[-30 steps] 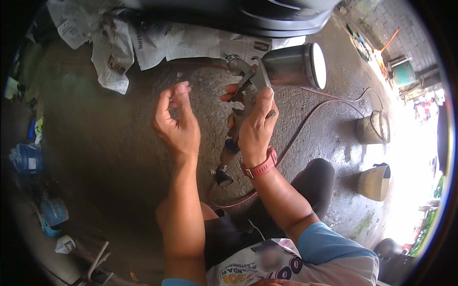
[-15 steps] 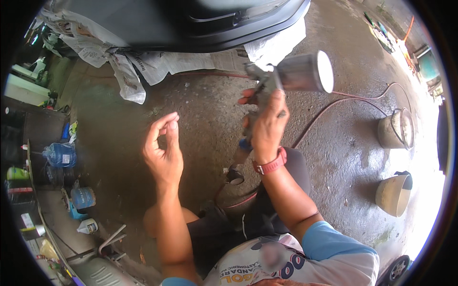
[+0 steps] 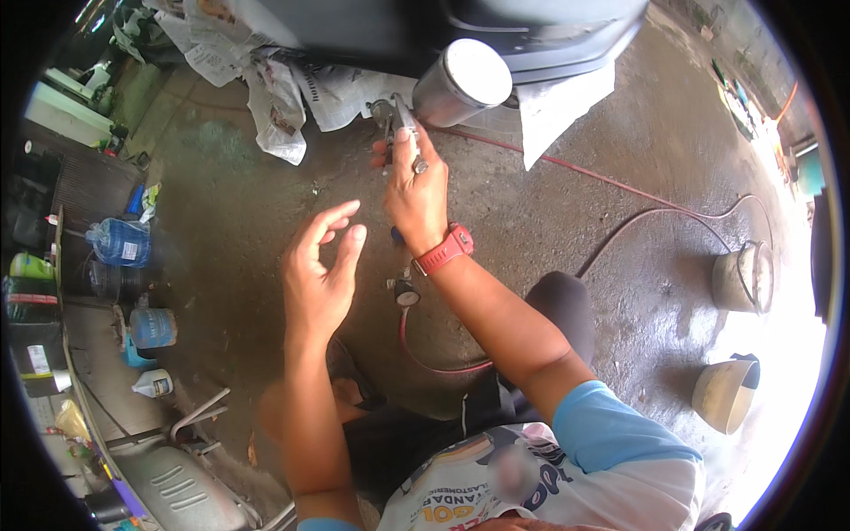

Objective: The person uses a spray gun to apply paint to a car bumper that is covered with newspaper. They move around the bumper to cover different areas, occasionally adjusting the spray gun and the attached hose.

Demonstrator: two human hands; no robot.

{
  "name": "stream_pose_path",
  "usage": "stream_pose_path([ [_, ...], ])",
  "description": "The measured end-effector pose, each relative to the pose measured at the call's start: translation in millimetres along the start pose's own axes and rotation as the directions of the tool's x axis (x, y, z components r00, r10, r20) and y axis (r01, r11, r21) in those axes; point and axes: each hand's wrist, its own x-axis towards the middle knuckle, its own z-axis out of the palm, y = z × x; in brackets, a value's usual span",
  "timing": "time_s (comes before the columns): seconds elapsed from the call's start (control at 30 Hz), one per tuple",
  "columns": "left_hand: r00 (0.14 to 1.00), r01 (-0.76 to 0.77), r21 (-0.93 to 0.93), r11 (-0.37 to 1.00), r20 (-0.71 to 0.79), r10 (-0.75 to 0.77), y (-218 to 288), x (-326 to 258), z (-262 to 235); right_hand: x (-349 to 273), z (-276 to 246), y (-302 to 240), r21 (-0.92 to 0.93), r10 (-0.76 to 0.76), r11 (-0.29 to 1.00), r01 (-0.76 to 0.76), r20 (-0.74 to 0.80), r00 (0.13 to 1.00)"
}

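Note:
My right hand (image 3: 416,190) is wrapped round the grip of a spray gun (image 3: 403,115). Its metal paint cup (image 3: 447,88), topped with a white lid, leans to the right above the hand. Under the wrist, a round gauge (image 3: 405,293) sits at the gun's lower end, where a red air hose (image 3: 403,341) joins. My left hand (image 3: 319,274) is raised to the left of the gun with nothing in it, thumb and fingers apart. Just beyond the gun is a dark vehicle panel (image 3: 372,31), its lower edge masked with newspaper (image 3: 274,106).
The red hose (image 3: 602,184) runs across the wet concrete floor. Two buckets (image 3: 742,279) stand at the right. Along the left are a blue water jug (image 3: 119,242), a cut blue container (image 3: 152,327), a white bottle (image 3: 153,383) and a grey seat (image 3: 168,482) with metal legs.
My right hand has swung the spray gun leftward and toward the panel. My left hand has shifted slightly right, its thumb and fingers parting. The view has shifted too.

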Motion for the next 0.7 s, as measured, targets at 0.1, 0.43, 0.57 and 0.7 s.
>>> stream_pose_path([
  [0.1, 1.000, -0.029, 0.055, 0.998, -0.002, 0.029, -48.1, 26.5, -6.4, 18.2, 37.8, 15.8, -0.057, 0.017, 0.998, -0.016, 0.029, 0.999],
  [0.43, 0.979, -0.004, -0.364, 0.931, 0.187, 0.078, -162.3, 134.1, -8.1, 36.1, 131.2, 44.0, -0.404, -0.076, 0.876, 0.263, 0.423, 0.903],
  [0.57, 0.980, 0.045, -0.487, 0.872, 0.190, 0.055, -191.8, 157.1, -5.2, 43.5, 146.0, 39.9, -0.586, 0.004, 0.756, 0.293, 0.452, 0.892],
  [0.7, 0.990, 0.050, -0.673, 0.738, -0.065, -0.126, -219.7, 177.8, -18.0, 14.8, 153.7, 26.9, -0.688, 0.177, 0.674, 0.268, 0.503, 0.846],
])
